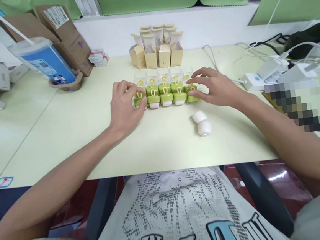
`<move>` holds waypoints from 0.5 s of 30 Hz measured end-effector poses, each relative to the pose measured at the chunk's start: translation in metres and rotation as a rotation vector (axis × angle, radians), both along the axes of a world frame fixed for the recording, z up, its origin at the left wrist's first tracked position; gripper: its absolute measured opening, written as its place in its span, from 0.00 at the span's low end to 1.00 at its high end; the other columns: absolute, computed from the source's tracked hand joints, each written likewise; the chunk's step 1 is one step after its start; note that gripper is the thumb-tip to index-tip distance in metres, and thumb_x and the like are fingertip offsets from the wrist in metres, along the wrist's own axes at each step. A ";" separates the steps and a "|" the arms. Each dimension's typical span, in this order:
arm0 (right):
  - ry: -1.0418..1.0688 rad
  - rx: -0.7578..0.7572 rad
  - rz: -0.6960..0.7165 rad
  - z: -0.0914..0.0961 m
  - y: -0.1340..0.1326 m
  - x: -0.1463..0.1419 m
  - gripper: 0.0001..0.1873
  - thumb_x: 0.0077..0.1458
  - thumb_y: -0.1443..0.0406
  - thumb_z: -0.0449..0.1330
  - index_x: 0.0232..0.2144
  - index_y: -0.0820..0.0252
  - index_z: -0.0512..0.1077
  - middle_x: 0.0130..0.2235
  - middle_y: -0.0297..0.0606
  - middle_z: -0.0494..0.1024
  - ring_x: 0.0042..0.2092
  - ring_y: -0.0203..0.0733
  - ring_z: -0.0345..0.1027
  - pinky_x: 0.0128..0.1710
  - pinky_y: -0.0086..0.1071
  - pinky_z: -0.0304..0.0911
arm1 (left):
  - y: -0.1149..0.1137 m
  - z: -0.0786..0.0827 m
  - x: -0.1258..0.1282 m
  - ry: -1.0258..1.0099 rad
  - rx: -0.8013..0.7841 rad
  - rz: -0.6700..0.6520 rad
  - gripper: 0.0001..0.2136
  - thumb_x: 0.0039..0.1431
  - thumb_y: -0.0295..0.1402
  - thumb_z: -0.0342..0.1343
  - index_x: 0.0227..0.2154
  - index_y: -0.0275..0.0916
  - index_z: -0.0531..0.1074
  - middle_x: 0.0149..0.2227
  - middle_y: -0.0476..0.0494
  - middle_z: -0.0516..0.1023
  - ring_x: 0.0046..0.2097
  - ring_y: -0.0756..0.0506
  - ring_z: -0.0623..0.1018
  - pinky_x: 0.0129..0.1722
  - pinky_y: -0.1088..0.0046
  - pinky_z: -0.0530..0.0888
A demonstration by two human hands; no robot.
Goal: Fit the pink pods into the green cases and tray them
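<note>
A row of five green rollers (pixel 165 93), each with a white drum at its near edge and a yellow loop on top, lies side by side at the middle of the pale table (pixel 62 127). The left hand (pixel 125 104) curls over the row's left end, thumb and fingers closed on the outermost piece. The right hand (pixel 216 86) meets the right end, with thumb and forefinger pinching the last piece and the other fingers spread loosely above.

Just behind the row is a line of clear plastic shells (pixel 164 74), and farther back a cluster of open beige cartons (pixel 157 49). Two loose white drums (pixel 202 123) lie touching each other near the right forearm. A blue cup (pixel 45 61) with a straw stands far left beside cardboard boxes (pixel 66 34). A white adapter (pixel 255 80) and cables (pixel 299 48) are at the right.
</note>
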State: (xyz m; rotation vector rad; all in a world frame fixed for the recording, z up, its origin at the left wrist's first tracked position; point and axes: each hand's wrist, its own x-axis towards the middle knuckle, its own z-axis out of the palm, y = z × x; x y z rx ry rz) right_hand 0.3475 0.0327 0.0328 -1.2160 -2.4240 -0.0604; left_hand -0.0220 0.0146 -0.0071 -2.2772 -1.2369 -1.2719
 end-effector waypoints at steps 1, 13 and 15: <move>0.005 -0.013 0.017 -0.001 0.000 -0.001 0.32 0.74 0.43 0.57 0.65 0.56 0.83 0.64 0.57 0.81 0.63 0.70 0.77 0.62 0.64 0.72 | 0.001 0.000 -0.001 0.001 0.015 -0.004 0.12 0.78 0.46 0.61 0.45 0.43 0.80 0.46 0.42 0.80 0.52 0.39 0.78 0.47 0.57 0.81; -0.034 -0.341 0.086 0.024 -0.004 0.009 0.38 0.64 0.34 0.64 0.58 0.55 0.84 0.56 0.52 0.84 0.46 0.58 0.81 0.51 0.53 0.77 | -0.015 0.010 0.009 -0.009 0.178 -0.188 0.04 0.75 0.36 0.63 0.46 0.44 0.79 0.46 0.43 0.81 0.53 0.37 0.79 0.54 0.51 0.81; -0.064 -0.384 0.068 0.029 -0.002 0.020 0.34 0.64 0.36 0.64 0.58 0.53 0.84 0.56 0.50 0.85 0.47 0.58 0.82 0.50 0.53 0.77 | -0.037 0.015 0.024 0.056 0.141 -0.328 0.05 0.74 0.31 0.62 0.49 0.45 0.78 0.48 0.44 0.82 0.54 0.38 0.80 0.55 0.51 0.82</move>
